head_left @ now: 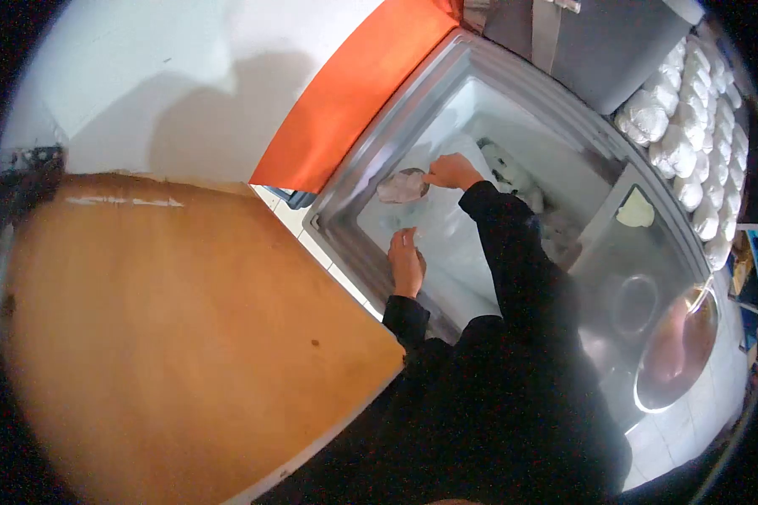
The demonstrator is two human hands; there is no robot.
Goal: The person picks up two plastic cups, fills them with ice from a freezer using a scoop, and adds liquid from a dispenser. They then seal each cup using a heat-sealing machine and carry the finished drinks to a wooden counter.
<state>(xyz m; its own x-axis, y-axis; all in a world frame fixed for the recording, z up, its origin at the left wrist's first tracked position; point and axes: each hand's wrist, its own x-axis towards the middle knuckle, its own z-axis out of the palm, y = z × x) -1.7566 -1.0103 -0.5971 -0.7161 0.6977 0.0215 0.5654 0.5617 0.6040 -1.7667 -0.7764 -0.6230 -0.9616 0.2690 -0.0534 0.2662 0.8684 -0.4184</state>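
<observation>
Both my hands reach down into a chest freezer (459, 55) with a grey rim and pale inner walls. My right hand (455, 172) is closed at the end of a clear plastic bag (403, 187) with something pale pinkish inside. Lower down, near the freezer's near-left inner wall, my left hand (407, 263) has its fingers extended and the thumb a little apart. Nothing shows clearly between them. Whitish translucent plastic (446, 223) lies between and below the hands. Beyond my right forearm are frosty bags with dark patches (505, 168).
A brown wooden tabletop (185, 328) stands at left, its corner close to my body. An orange panel (354, 97) borders the freezer. On the right are a metal bowl (676, 349) on the freezer's clear cover, stacked white wrapped bundles (691, 143) and a grey bin (606, 55).
</observation>
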